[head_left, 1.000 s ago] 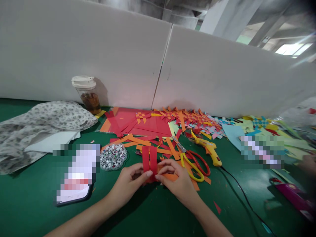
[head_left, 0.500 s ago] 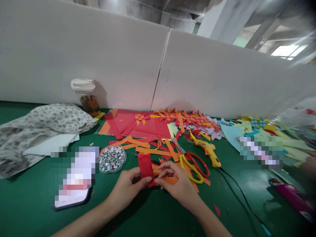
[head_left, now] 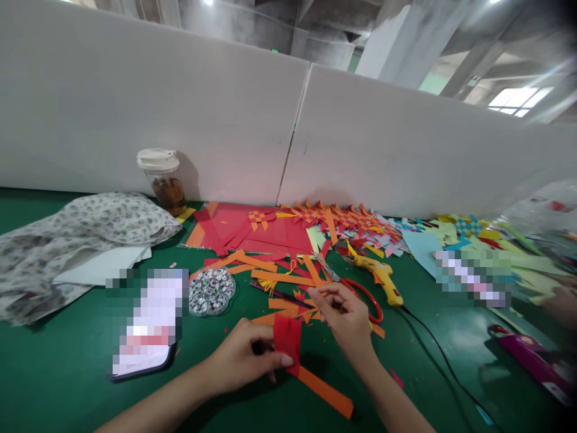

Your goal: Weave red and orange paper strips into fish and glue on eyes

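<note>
My left hand pinches folded red paper strips between thumb and fingers, low over the green table. An orange paper strip sticks out from under the red ones toward the lower right. My right hand is apart from them, above the pile of loose orange strips. Its thumb and forefinger tips meet; whether anything thin is between them I cannot make out. Just behind it lie scissors with red and yellow handles, partly covered by the hand. A yellow tassel rests among the strips.
A clear case of googly eyes and a phone lie at left. A yellow glue gun with a black cord sits at right. Woven paper fish line the white partition. A lidded cup stands behind patterned cloth. Another person's hand shows far right.
My hands have separated. The left has moved slightly right and down with the red strips, and the orange strip now shows. The right has let go of them and moved up and right.
</note>
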`<state>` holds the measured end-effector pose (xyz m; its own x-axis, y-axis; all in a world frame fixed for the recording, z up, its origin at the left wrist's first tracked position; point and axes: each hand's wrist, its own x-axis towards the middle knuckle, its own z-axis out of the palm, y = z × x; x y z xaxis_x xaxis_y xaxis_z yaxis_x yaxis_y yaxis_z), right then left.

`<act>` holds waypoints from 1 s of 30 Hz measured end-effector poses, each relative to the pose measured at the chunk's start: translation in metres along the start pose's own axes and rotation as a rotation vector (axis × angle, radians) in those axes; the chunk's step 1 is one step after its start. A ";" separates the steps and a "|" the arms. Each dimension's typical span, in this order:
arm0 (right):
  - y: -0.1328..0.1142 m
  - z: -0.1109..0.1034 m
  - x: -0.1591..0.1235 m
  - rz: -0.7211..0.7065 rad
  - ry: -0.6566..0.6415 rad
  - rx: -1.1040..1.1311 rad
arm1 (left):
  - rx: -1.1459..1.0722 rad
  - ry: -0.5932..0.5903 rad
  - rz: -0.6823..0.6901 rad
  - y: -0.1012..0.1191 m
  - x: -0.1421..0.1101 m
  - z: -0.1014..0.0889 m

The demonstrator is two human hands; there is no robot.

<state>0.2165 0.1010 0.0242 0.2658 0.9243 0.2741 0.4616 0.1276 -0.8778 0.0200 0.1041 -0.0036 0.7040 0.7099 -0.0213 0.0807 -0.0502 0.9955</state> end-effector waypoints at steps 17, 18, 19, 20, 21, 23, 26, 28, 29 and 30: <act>-0.027 0.008 0.083 -0.334 0.070 -0.372 | 0.526 -0.243 0.420 0.007 -0.010 0.000; -0.028 0.003 0.083 -0.331 0.083 -0.373 | 0.525 -0.241 0.417 0.007 -0.010 0.000; -0.029 -0.003 0.083 -0.325 0.095 -0.377 | 0.522 -0.231 0.407 0.007 -0.010 0.000; -0.028 -0.009 0.082 -0.318 0.104 -0.381 | 0.517 -0.219 0.393 0.008 -0.010 0.000; -0.026 -0.014 0.081 -0.308 0.113 -0.387 | 0.509 -0.205 0.379 0.009 -0.010 0.000; -0.018 -0.026 0.076 -0.280 0.129 -0.401 | 0.496 -0.185 0.352 0.010 -0.010 0.000; -0.003 -0.041 0.069 -0.228 0.154 -0.437 | 0.494 -0.182 0.340 0.010 -0.010 0.000; 0.008 -0.052 0.065 -0.193 0.158 -0.471 | 0.485 -0.194 0.343 0.009 -0.010 0.000; 0.014 -0.058 0.062 -0.176 0.153 -0.491 | 0.472 -0.197 0.341 0.008 -0.010 0.000; 0.019 -0.065 0.060 -0.159 0.144 -0.512 | 0.454 -0.196 0.337 0.008 -0.009 0.000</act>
<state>0.2962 0.1356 0.0494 0.2560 0.8448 0.4698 0.8482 0.0368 -0.5284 0.0144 0.0968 0.0043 0.8569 0.4616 0.2294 0.0933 -0.5766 0.8117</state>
